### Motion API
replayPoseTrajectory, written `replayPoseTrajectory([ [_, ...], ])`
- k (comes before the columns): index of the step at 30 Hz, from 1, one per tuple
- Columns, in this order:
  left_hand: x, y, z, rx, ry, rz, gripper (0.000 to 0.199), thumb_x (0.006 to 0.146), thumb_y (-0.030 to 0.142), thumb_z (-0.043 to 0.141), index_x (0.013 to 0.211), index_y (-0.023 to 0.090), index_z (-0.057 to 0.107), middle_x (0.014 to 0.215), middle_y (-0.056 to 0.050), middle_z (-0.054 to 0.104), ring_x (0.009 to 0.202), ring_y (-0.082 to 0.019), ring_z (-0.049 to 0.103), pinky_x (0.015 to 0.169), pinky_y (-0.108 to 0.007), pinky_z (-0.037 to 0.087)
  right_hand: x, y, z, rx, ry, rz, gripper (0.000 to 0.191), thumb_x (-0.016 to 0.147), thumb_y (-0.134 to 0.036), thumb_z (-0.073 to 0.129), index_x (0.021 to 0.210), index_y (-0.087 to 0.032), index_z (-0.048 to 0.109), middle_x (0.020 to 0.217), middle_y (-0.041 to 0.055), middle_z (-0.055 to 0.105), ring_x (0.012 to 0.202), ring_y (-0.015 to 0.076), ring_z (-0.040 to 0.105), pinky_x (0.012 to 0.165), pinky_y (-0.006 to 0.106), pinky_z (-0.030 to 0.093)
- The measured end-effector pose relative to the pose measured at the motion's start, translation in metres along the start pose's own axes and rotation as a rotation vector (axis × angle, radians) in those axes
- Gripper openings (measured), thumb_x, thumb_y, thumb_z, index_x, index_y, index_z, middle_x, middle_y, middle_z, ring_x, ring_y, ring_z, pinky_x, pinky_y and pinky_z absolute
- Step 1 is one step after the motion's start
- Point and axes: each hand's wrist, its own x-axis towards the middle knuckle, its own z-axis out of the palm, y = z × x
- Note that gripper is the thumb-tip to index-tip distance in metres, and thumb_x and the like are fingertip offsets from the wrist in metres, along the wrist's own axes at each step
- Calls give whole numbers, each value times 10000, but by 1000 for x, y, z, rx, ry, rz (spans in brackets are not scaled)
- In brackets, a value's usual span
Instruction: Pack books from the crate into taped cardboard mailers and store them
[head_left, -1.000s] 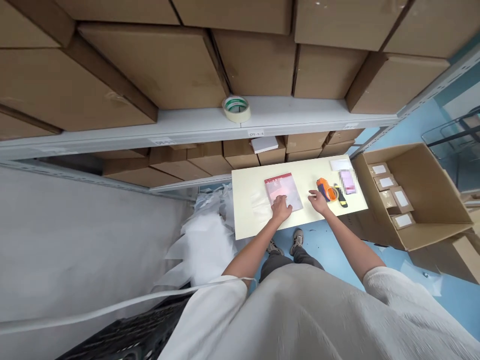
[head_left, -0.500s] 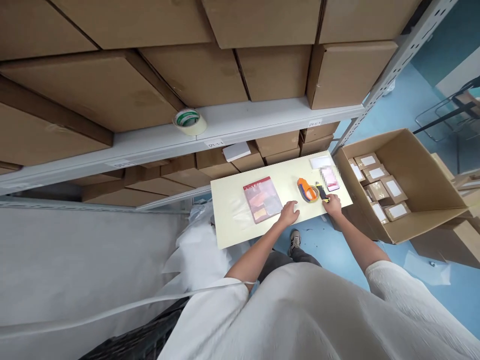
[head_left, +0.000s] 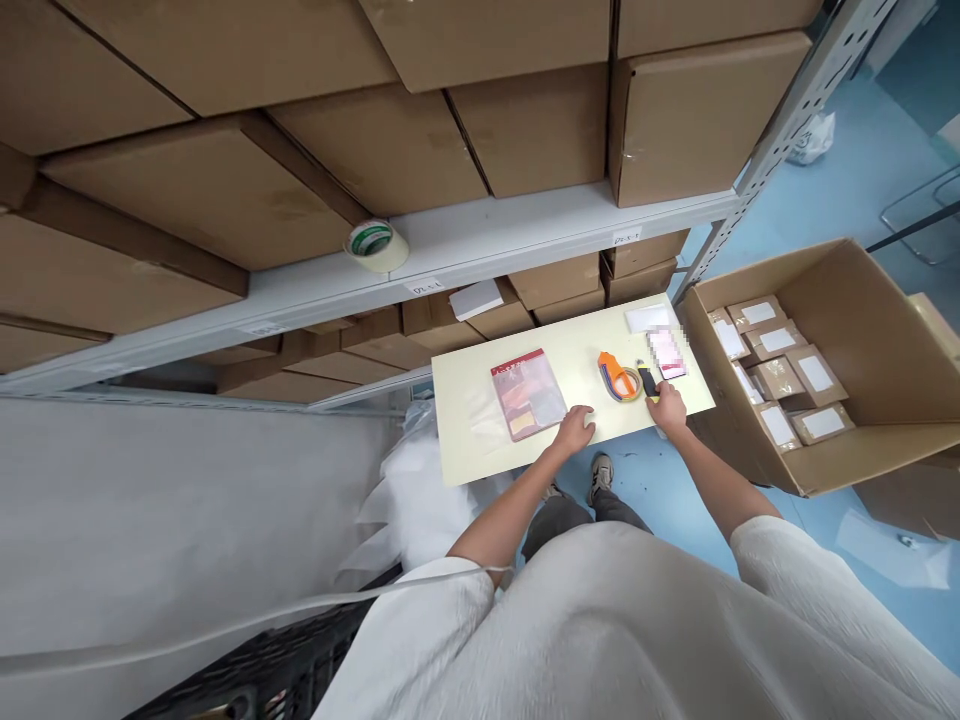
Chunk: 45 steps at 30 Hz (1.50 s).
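Red-topped book [head_left: 529, 393] flat on cream tabletop [head_left: 455, 395]. Left hand [head_left: 577, 428] just beside its near right corner, fingers loosely parted, nothing held. Orange tape dispenser [head_left: 609, 372] next. Utility knife [head_left: 647, 379], black and yellow, right of that, near end pinched by right hand [head_left: 667, 407]. Farther right, cardboard box [head_left: 896, 370] with labelled parcels [head_left: 818, 372].

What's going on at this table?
A person is bare-handed at a cream table. Their right hand touches the near end of a black-and-yellow tool; whether it's gripped is unclear. Their left hand holds nothing visible, beside a red-topped packet lying flat. An orange tape dispenser lies between packet and tool.
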Motion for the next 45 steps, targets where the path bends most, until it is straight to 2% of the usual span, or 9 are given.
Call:
replayPoseTrajectory([
  [5,-2,3,-7,-21,37,-1,429,891,148,626,1309,214,699,1428,-123,661,1416,-282,592,1250,-465,452,-7,-17,-18,182,98,18,464,921,-401,619,1344,-214,572,1269,148,696,1110,318,646,889,405,528],
  [9,-7,1,-25,-32,76,10,414,899,153,622,1302,210,699,1434,-132,658,1410,-290,595,1244,-466,453,-7,-53,-39,385,134,-57,620,872,-509,640,1403,-193,590,1253,148,711,1064,306,671,911,426,557],
  [14,-23,-15,-54,-64,118,13,411,903,157,613,1303,196,697,1440,-144,656,1391,-291,611,1235,-448,460,-6,-117,-46,712,-35,-104,566,848,-507,580,1309,-187,653,1047,87,739,918,254,697,808,379,577],
  [20,-51,-57,-80,-78,172,-9,422,867,149,623,1276,202,710,1392,-139,691,1411,-301,592,1251,-473,451,-38,-183,-1,875,-287,29,277,878,-494,472,933,-241,572,804,34,687,624,183,637,581,304,515],
  [24,-75,-98,-97,-91,205,-39,433,865,151,620,1285,208,707,1377,-123,701,1399,-286,601,1247,-471,461,-70,-216,38,873,-407,60,273,869,-505,496,936,-245,548,746,20,690,527,152,551,491,270,423],
  [31,-113,-172,-133,-60,243,-138,405,923,151,599,1316,179,692,1464,-141,651,1431,-285,581,1254,-441,445,-101,-271,81,874,-557,-51,347,784,-421,643,1057,-208,619,805,12,735,558,117,555,513,237,423],
  [36,-128,-213,-152,-50,242,-215,414,949,166,588,1354,184,675,1494,-138,632,1442,-285,575,1249,-414,439,-111,-307,110,772,-574,-134,372,837,-490,690,1086,-221,627,801,4,736,569,129,565,545,260,483],
  [41,-137,-241,-160,-73,227,-264,428,968,199,580,1389,183,657,1541,-138,611,1456,-294,563,1239,-405,440,-118,-335,139,477,-390,-150,309,931,-508,626,1049,-223,651,719,-3,720,616,178,641,606,281,520],
  [45,-141,-255,-160,-88,199,-281,487,978,203,568,1462,171,612,1602,-143,579,1491,-299,542,1253,-407,429,-114,-358,159,299,-307,-190,311,1008,-484,561,1129,-218,668,731,17,739,746,222,718,706,290,532],
])
